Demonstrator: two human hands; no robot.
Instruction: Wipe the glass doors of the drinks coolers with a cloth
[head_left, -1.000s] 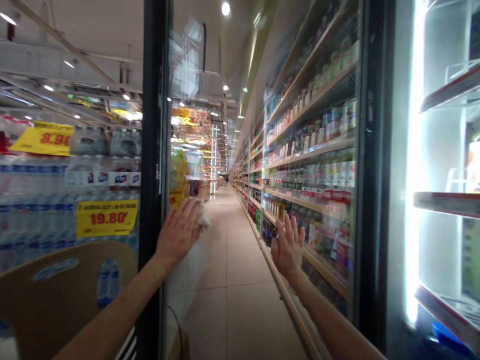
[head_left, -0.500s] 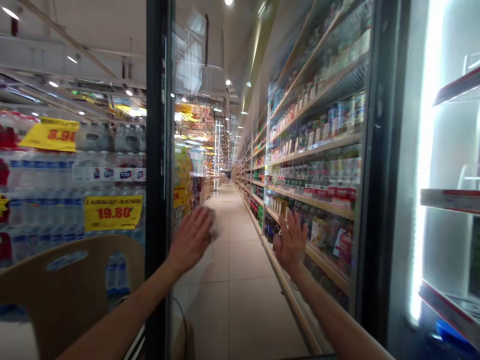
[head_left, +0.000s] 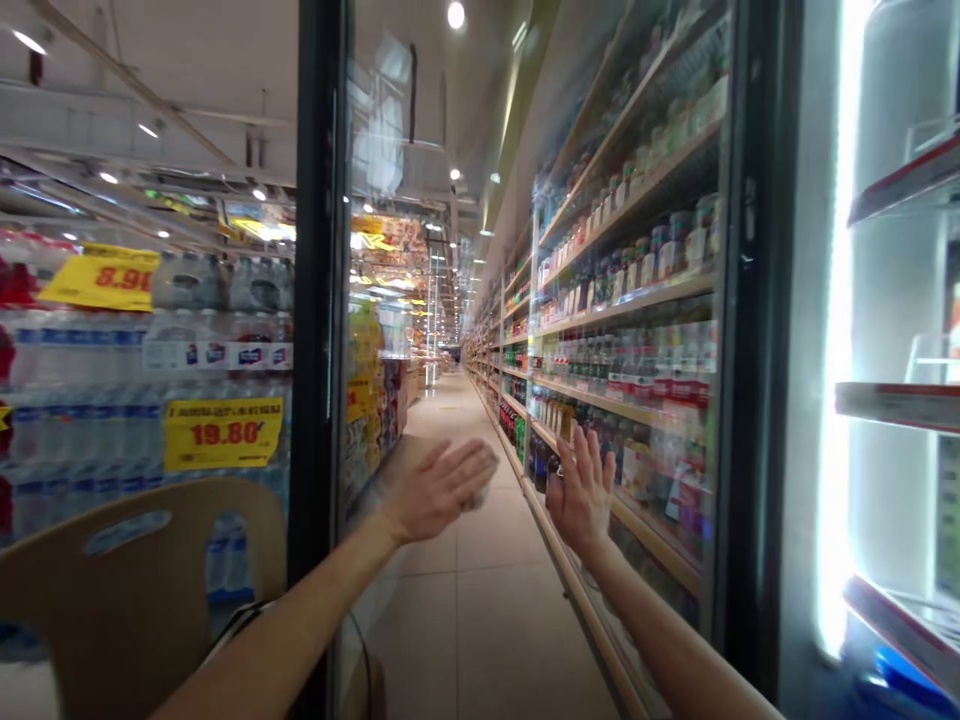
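Before me is a glass door point(head_left: 420, 620) in a black frame point(head_left: 318, 330). My left hand point(head_left: 435, 490) lies over a greyish crumpled cloth point(head_left: 484, 488), its fingers stretched across it against the glass. Most of the cloth is hidden beneath the palm and smeared by motion. To the right, my right hand point(head_left: 582, 495) rests on the pane, fingers spread and nothing in it. A long aisle and shelves of bottles point(head_left: 637, 370) appear in the glass; I cannot tell how much is reflection.
On the left stand stacked packs of bottled water point(head_left: 82, 430) with yellow price signs point(head_left: 223, 434). A tan chair back point(head_left: 150, 560) is close at the lower left. At right, a lit cooler interior has shelf edges point(head_left: 900, 403) jutting in.
My left hand has slid right across the glass with the cloth, closer to my right hand. My right hand stays in place on the pane.
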